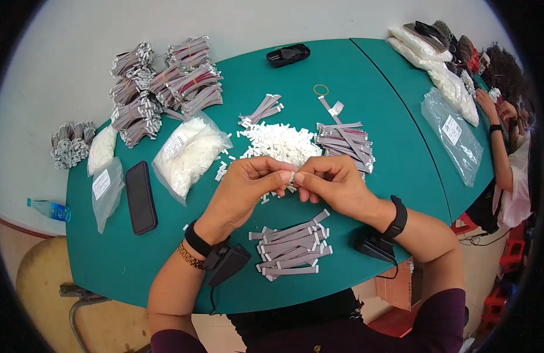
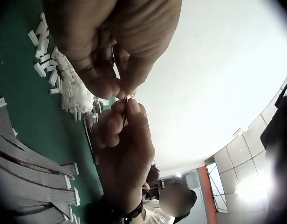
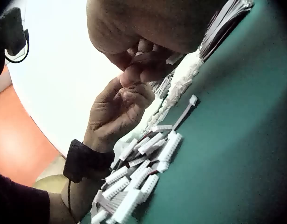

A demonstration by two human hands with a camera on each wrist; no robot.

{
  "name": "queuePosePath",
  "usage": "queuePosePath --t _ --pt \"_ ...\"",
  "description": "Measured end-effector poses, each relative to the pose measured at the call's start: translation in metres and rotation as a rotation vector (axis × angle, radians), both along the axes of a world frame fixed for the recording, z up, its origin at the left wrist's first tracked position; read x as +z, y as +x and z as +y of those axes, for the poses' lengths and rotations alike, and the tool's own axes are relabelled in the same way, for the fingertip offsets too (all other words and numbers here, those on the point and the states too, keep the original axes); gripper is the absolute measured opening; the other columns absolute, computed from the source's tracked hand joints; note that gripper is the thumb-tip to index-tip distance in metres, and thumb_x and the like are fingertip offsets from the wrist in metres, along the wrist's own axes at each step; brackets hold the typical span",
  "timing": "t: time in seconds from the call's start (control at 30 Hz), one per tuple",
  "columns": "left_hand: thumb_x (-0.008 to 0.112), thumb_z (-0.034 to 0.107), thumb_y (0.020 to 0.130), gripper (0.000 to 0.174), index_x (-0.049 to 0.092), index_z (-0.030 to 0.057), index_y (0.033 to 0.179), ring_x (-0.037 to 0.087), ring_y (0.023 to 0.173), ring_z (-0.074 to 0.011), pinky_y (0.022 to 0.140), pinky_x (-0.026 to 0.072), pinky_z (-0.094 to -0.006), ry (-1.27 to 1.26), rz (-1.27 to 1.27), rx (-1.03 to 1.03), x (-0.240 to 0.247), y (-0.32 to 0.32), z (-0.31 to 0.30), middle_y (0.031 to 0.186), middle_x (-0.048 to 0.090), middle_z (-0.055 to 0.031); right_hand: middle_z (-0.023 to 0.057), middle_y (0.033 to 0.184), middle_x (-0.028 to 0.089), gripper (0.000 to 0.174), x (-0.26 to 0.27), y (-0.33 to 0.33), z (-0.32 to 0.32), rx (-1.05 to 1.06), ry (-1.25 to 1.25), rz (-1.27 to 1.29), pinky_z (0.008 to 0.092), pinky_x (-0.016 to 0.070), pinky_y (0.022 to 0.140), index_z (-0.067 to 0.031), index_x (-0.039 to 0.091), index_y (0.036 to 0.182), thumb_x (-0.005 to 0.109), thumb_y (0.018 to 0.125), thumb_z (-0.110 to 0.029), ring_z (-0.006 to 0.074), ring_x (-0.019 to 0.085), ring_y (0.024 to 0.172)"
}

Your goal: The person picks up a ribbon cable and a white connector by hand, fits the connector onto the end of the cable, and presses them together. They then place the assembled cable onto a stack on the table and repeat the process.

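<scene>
Above the green table, both hands meet fingertip to fingertip. My left hand point(image 1: 239, 185) pinches a small white connector point(image 1: 292, 176), mostly covered by the fingers. My right hand point(image 1: 342, 188) holds a short grey ribbon cable point(image 3: 148, 57) between thumb and fingers; one white end of it pokes out beside the palm in the right wrist view. Behind the hands lies a heap of loose white connectors point(image 1: 278, 141). Nearer my body is a pile of grey ribbon cables point(image 1: 292, 246) with white ends.
More ribbon cables point(image 1: 348, 144) lie right of the heap. Bundled cables point(image 1: 136, 100) stack at the back left. A bag of white connectors point(image 1: 189, 153) and a phone point(image 1: 141, 197) lie at left. A black case point(image 1: 288, 55) sits behind. Another person's arm point(image 1: 498, 147) reaches in at right.
</scene>
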State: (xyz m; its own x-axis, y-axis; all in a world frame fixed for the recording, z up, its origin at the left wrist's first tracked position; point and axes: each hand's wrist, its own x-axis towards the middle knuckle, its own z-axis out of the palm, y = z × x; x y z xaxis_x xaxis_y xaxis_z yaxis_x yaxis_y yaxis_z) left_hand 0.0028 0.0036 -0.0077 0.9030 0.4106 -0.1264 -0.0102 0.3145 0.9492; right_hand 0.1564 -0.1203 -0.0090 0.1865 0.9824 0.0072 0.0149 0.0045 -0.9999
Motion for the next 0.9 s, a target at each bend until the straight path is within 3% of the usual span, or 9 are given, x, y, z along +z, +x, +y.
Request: queuePosePath --t 0.23,0.33,0.43,0.7,0.8,0.9 --pt "0.064 0.009 0.084 0.018 0.066 -0.0039 0.096 0.054 0.068 -0.0074 0.064 0.0440 -0.0198 0.171 0.007 0.071 0.0052 0.0017 -0.0034 0.081 0.065 -0.0048 -0.0020 0.060 0.057 0.022 -0.0029 -0.0029 -0.0005 -0.019 0.024 -0.037 0.0186 0.0346 0.046 -0.0032 0.061 0.073 0.056 0.090 -0.018 0.0017 0.046 0.052" --pt "0.064 0.009 0.085 0.018 0.065 -0.0028 0.098 0.056 0.072 -0.0099 0.066 0.0460 -0.0223 0.136 -0.010 0.048 0.0058 0.0003 -0.0011 0.087 0.065 -0.0067 -0.0020 0.060 0.057 0.022 0.0021 -0.0026 0.0013 -0.001 0.008 -0.004 0.0185 0.0350 0.046 -0.0029 0.061 0.074 0.056 0.089 -0.017 0.0019 0.046 0.051" --pt "0.065 0.010 0.084 0.019 0.066 -0.0035 0.097 0.054 0.068 -0.0077 0.063 0.0441 -0.0201 0.110 -0.031 0.064 0.0042 0.0009 -0.0009 0.081 0.065 -0.0047 -0.0020 0.059 0.057 0.021 0.0018 0.0008 0.0021 0.043 -0.005 0.011 0.0185 0.0352 0.045 -0.0029 0.061 0.075 0.056 0.089 -0.017 0.0022 0.047 0.051" --pt "0.065 0.008 0.084 0.018 0.065 -0.0033 0.098 0.056 0.071 -0.0084 0.065 0.0457 -0.0215 0.210 0.005 0.068 0.0037 0.0012 -0.0033 0.085 0.066 -0.0064 -0.0022 0.058 0.055 0.021 0.0020 0.0002 -0.0012 0.020 -0.003 -0.030 0.0194 0.0327 0.043 -0.0033 0.061 0.073 0.056 0.089 -0.016 0.0023 0.044 0.048" --pt "0.065 0.007 0.084 0.017 0.065 -0.0029 0.098 0.057 0.073 -0.0088 0.067 0.0470 -0.0224 0.250 0.030 0.086 0.0044 0.0008 -0.0057 0.088 0.066 -0.0072 -0.0022 0.059 0.055 0.022 -0.0008 -0.0024 -0.0030 -0.028 0.148 -0.250 0.0197 0.0317 0.043 -0.0033 0.060 0.073 0.055 0.090 -0.016 0.0019 0.043 0.049" --pt "0.065 0.007 0.084 0.017 0.065 -0.0028 0.097 0.057 0.073 -0.0088 0.067 0.0470 -0.0224 0.228 0.025 0.095 0.0042 0.0011 -0.0053 0.087 0.066 -0.0071 -0.0022 0.059 0.056 0.022 0.0033 -0.0019 -0.0017 0.010 0.019 -0.038 0.0197 0.0320 0.043 -0.0031 0.060 0.073 0.055 0.090 -0.016 0.0019 0.043 0.049"
